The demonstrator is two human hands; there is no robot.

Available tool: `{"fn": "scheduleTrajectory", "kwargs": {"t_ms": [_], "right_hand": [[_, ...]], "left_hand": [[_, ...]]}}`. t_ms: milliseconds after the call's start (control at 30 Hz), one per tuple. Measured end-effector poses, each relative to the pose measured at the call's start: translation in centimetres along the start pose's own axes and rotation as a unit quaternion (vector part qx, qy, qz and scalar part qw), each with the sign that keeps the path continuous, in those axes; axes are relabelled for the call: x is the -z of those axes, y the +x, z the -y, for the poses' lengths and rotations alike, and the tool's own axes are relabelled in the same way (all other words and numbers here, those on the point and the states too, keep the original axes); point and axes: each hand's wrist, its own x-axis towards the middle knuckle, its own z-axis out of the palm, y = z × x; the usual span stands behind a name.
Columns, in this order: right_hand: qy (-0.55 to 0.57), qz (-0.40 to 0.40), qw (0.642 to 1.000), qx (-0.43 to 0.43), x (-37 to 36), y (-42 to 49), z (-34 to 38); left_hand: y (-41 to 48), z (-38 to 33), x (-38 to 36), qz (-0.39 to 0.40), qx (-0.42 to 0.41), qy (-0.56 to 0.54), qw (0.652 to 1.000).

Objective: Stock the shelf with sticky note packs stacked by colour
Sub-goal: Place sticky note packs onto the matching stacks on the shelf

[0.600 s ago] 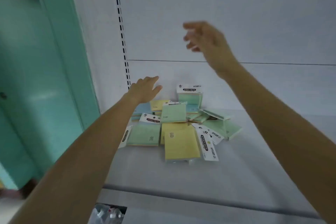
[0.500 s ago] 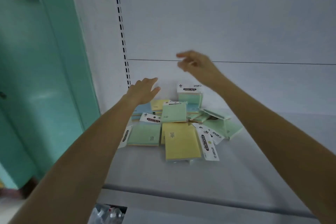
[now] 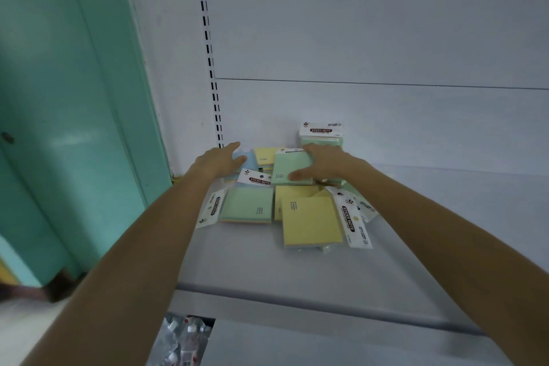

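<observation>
Right hand [image 3: 323, 162] dropped onto pile [image 3: 309, 217], now clasping green pack [image 3: 289, 168]; left hand [image 3: 218, 159] flat on blue pack [image 3: 253, 161] (fingers straight). Headers [image 3: 321, 130] read "STICKY NOTE".

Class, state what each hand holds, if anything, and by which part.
The right hand grips the green pack along its right side, thumb at the near edge. The left hand rests flat on the blue pack, gripping nothing.
</observation>
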Motion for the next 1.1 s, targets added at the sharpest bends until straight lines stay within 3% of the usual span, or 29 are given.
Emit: {"fn": "scheduleTrajectory", "kwargs": {"t_ms": [200,467,733,900,1000,1100], "right_hand": [[0.143,-0.048,0.988,0.025,0.0,-0.8,1.0],[0.242,-0.183,0.952,0.038,0.0,-1.4,1.9],[0.404,-0.177,0.897,-0.015,0.4,-1.5,1.2],[0.482,-0.185,0.857,-0.013,1.2,-3.3,-0.8],[0.509,-0.197,0.838,-0.01,1.9,-4.9,-2.9],[0.507,-0.206,0.837,-0.014,3.1,-8.0,-6.7]], "left_hand": [[0.1,0.5,-0.2,-0.026,-0.024,-0.121,0.992],[0.2,1.4,-0.3,-0.103,-0.021,-0.318,0.942],[0.3,0.7,0.7,-0.186,-0.022,-0.36,0.914],[-1.4,-0.8,2.7,-0.282,0.047,-0.433,0.855],[-2.6,-3.4,3.3,-0.245,0.03,-0.51,0.824],[-4.6,-9.0,2.3,-0.206,-0.014,-0.521,0.828]]}}
